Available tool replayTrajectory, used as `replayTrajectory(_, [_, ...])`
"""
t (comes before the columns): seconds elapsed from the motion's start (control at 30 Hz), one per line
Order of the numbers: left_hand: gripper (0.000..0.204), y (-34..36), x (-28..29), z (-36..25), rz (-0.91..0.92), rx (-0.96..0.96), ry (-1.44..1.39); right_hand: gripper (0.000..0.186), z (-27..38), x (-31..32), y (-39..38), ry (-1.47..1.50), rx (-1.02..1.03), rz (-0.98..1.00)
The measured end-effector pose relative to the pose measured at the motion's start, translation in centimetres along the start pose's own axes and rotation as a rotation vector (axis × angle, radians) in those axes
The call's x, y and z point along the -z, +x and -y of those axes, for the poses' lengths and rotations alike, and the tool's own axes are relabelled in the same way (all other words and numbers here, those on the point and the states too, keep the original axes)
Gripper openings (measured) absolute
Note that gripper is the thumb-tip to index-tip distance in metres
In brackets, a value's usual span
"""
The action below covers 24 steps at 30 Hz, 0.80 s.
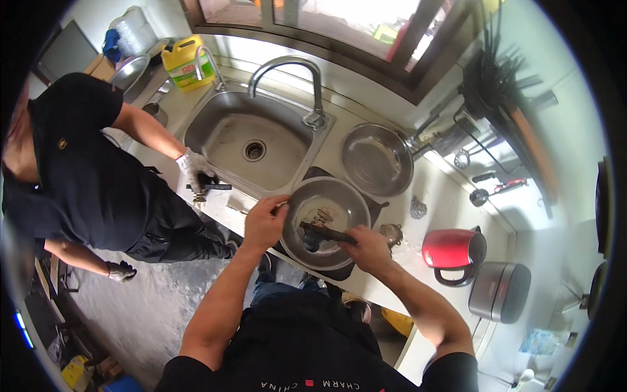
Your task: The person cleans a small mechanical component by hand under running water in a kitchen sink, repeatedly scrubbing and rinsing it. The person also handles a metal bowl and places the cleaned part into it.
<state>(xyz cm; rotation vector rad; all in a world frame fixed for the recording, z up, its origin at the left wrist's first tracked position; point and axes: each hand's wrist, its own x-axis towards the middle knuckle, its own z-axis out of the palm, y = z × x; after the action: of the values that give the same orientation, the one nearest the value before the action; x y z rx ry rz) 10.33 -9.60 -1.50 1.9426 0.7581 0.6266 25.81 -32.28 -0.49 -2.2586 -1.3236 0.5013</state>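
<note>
A round steel basin sits on a dark mat on the counter before me. Its near left rim is gripped by my left hand, with the fingertips at the edge. My right hand is closed round the black handle of a scrubber, held over the inside of the basin. Coiled metal strands show by its head; whether they are attached I cannot tell. Behind the basin lies a shallow steel pan, its handle pointing right. A steel wool pad and a brownish metallic lump rest to the right.
At left a co-worker's gloved hand holds a similar black-handled tool. A steel sink with a tall faucet is behind. A yellow jug stands back left; a red kettle and grey appliance stand right.
</note>
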Motion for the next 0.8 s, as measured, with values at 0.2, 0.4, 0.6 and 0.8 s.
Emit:
replayTrajectory(0.2, [0.023,-5.8,3.0,4.7,0.122,0.191,0.236,0.029,-3.3,-6.5,-2.7,0.053,-0.158,-0.088])
replayTrajectory(0.4, [0.028,-12.8,6.0,11.1,0.221,0.457,0.329,0.032,-3.6,-8.9,-4.4,0.096,-0.198,-0.152])
replayTrajectory(0.6, [0.032,-17.8,9.8,18.6,0.255,0.584,0.437,0.041,-2.3,-8.9,-4.7,0.1,-0.276,-0.295])
replayTrajectory(0.8, [0.046,-25.7,15.4,29.9,0.588,0.757,0.628,0.044,-0.5,-7.5,-6.6,0.133,-0.293,-0.441])
